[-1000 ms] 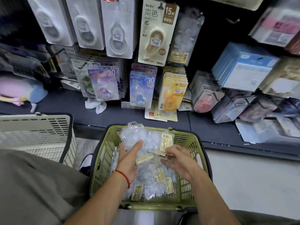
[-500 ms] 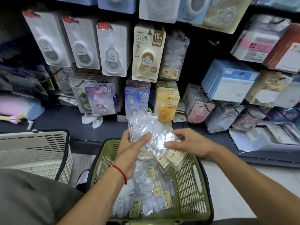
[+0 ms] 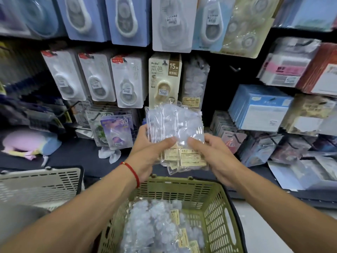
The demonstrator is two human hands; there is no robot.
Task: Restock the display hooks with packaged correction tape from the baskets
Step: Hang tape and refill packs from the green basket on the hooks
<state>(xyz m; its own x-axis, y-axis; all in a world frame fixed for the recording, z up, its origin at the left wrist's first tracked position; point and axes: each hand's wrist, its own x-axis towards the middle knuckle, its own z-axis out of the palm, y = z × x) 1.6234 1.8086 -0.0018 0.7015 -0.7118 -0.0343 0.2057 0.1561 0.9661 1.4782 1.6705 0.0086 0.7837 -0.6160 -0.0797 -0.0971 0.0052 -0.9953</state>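
I hold a small stack of clear correction tape packets (image 3: pixel 177 128) with pale blue contents and yellow labels, upright above the green basket (image 3: pixel 211 203). My left hand (image 3: pixel 145 152), with a red string on its wrist, grips the stack's left side. On the stack's right side my right hand (image 3: pixel 213 154) grips, thumb on the front. More packets of the same kind (image 3: pixel 158 227) lie in the green basket. Matching packets (image 3: pixel 196 83) hang on a display hook straight behind the stack. A bare hook (image 3: pixel 235 69) sticks out to their right.
A beige basket (image 3: pixel 40 187) stands at the left. Carded correction tapes hang in rows on the dark wall, among them a tan 15M pack (image 3: pixel 165 79). Blue packets (image 3: pixel 259 106) and other stock hang at the right. A pink and blue plush (image 3: pixel 29 143) lies on the dark shelf.
Both hands have lifted the stack of packets out of the green basket and raised it toward the display. The view has tilted up, showing more of the hanging rows.
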